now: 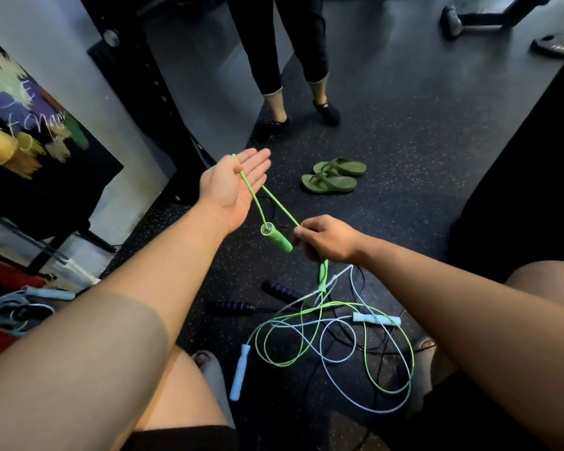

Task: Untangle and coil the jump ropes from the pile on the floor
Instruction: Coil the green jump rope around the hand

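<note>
Green and glossy, the thin cord of the green jump rope (280, 206) is running taut between both hands above the floor. The left hand (233, 187) is lying palm up with its fingers straight and flat, gripping nothing; the cord is simply draping over its fingers as a narrow loop. From 1 strand of that loop a cylindrical, matte green handle (275, 238) with a round metal-looking cap is dangling just below the palm. The right hand (326, 239) is curling its fingers and pinching the other strand, and a second green handle (323, 275) is hanging directly beneath that fist.

Below it, the rest of the green cord is dropping into the pile (332, 336) on the floor between the person's knees, looping through a pale blue rope (336, 277) that has 2 soft-looking, tube-shaped pale blue handles (240, 372). Thin black cord and 2 dark handles (232, 309) with purple ribbed bands are lying at the pile's far edge.

Black rubber, flecked with pale specks, is covering the floor (420, 141). A pair of olive-green sandals (332, 175) is sitting beyond the hands, and a standing person (293, 60) in dark cropped trousers is beyond those. At the left, a coiled blue rope (17, 312) is resting on a red mat (0, 271). A dark poster (30, 125) with colourful brush strokes is showing white handwriting; only "Now" is reading clearly.
</note>
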Motion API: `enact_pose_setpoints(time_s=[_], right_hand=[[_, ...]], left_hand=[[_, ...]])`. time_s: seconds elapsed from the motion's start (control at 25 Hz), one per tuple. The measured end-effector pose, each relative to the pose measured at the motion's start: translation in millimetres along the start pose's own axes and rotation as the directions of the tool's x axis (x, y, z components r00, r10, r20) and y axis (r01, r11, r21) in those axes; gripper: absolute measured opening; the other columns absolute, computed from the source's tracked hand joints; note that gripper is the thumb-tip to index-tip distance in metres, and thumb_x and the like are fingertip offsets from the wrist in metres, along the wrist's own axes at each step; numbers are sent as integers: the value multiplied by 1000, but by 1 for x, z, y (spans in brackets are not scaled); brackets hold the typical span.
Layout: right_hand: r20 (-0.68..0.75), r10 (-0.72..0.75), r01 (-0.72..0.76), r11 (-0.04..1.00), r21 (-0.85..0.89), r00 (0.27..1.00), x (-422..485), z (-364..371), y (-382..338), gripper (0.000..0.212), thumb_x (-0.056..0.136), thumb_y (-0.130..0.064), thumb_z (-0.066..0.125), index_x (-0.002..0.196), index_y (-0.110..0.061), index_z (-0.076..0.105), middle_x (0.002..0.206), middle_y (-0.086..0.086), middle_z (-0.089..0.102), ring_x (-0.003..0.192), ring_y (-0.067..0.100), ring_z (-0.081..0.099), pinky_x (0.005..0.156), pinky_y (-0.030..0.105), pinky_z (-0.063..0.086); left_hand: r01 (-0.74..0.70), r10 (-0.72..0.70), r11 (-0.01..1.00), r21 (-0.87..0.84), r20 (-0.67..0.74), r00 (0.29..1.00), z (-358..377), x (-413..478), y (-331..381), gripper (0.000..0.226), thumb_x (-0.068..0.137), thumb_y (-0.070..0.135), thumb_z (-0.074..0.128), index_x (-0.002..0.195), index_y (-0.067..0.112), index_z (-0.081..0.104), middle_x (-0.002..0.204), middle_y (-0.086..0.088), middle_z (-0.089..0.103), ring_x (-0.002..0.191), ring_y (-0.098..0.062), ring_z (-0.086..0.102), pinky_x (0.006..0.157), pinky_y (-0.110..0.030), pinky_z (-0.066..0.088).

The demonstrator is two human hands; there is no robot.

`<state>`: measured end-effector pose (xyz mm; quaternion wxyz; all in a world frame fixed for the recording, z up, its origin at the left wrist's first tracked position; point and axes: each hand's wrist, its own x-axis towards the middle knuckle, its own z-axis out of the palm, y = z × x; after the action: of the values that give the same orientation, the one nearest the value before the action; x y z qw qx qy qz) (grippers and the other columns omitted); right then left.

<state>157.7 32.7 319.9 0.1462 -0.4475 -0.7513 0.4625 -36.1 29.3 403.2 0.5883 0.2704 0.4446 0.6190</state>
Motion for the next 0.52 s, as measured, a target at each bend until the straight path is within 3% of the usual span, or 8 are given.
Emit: enact_pose_setpoints(time_s=[0.2, 0.36, 0.44, 0.52], right_hand=[[0, -263, 248, 911, -330, 965, -16, -10, -13, 34, 105, -38, 43, 95, -20, 71, 77, -7, 65, 71, 11, 59, 67, 27, 42], [-18, -445, 392, 807, -441, 895, -20, -17, -25, 37, 105, -39, 43, 88, -16, 67, 64, -6, 57, 59, 13, 52, 61, 29, 38], [-60, -495, 423, 794, -438, 867, -21, -20, -31, 35, 104, -37, 45, 81, -16, 61, 62, -5, 56, 56, 14, 50, 58, 30, 36], [-112, -526, 445, 800, -402, 843, -20, -25, -34, 28, 104, -34, 46, 78, -24, 50, 63, -7, 53, 56, 14, 48, 58, 30, 35]], left_hand=[[-44, 55, 984, 172, -64, 996, -3, 9, -13, 44, 104, 4, 27, 145, -7, 41, 142, -23, 57, 133, -32, 55, 113, -39, 42], [18, -12, 975, 222, -29, 1000, -4, 15, -18, 42, 106, 6, 30, 144, -7, 40, 143, -24, 55, 134, -33, 54, 108, -36, 45], [52, -59, 937, 345, 11, 998, -2, 12, -25, 38, 106, 6, 31, 140, -5, 46, 136, -21, 61, 124, -29, 61, 101, -31, 49], [82, -126, 874, 479, 61, 990, 5, 3, -37, 33, 106, 4, 34, 129, -5, 56, 111, -13, 72, 100, -18, 69, 86, -22, 55]])
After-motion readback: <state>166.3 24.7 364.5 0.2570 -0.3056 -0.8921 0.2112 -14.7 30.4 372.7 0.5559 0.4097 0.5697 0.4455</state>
